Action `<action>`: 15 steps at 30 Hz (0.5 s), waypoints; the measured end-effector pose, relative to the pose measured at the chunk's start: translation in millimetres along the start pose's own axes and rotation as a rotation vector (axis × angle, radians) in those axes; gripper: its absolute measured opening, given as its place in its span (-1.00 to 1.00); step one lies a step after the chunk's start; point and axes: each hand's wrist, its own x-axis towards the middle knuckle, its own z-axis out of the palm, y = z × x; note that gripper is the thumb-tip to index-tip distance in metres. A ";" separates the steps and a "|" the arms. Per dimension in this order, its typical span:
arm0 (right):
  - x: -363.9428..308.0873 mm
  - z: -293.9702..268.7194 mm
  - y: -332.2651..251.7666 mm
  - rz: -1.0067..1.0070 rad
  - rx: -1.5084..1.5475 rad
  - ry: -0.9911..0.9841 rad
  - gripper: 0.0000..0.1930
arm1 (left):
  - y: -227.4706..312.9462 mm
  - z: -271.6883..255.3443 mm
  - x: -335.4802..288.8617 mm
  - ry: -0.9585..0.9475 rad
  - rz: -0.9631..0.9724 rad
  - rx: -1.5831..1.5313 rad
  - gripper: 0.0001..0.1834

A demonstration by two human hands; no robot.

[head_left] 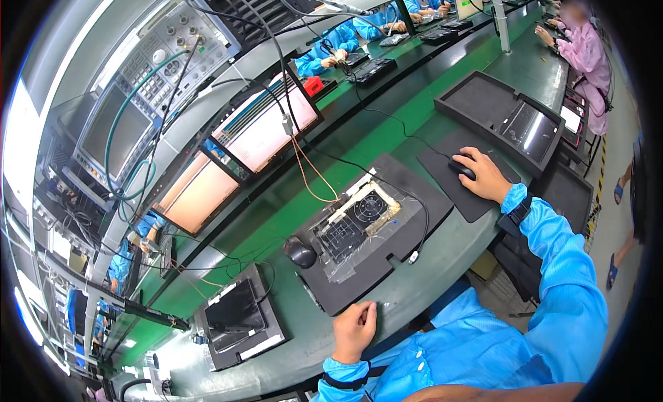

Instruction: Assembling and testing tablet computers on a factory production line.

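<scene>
My right hand [485, 177] is curved over a black computer mouse [461, 170] on a dark mouse pad [461, 191]. My left hand [355, 329] rests in a loose fist at the bench's near edge, and nothing shows in it. Just beyond that fist lies a black foam board [345, 295]. A fixture with a round ringed target [371, 207] and a square grid panel [340, 237] is taped onto the board, with thin orange wires running to it. A second black mouse [300, 252] sits at the board's left side.
Two lit monitors [266, 126] stand beyond the board, beside a large test instrument [159, 70] with a screen and knobs. A black tray [476, 98] holding a laptop lies far right. At left, a dark tablet-like panel [235, 314] rests on foam. Cables cross the green bench. Co-workers sit beyond.
</scene>
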 end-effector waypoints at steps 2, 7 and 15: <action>0.8 0.7 2.3 -0.058 -0.042 0.000 -0.54 | 0.9 -0.8 1.7 0.005 -0.012 -0.004 -0.94; 3.3 0.6 1.0 -0.041 -0.042 0.001 -0.57 | -6.5 0.7 5.1 0.031 -0.121 -0.102 -0.92; 3.2 1.6 -2.4 -0.056 -0.013 -0.003 -0.56 | -3.4 -3.6 2.6 0.011 -0.127 -0.071 -0.92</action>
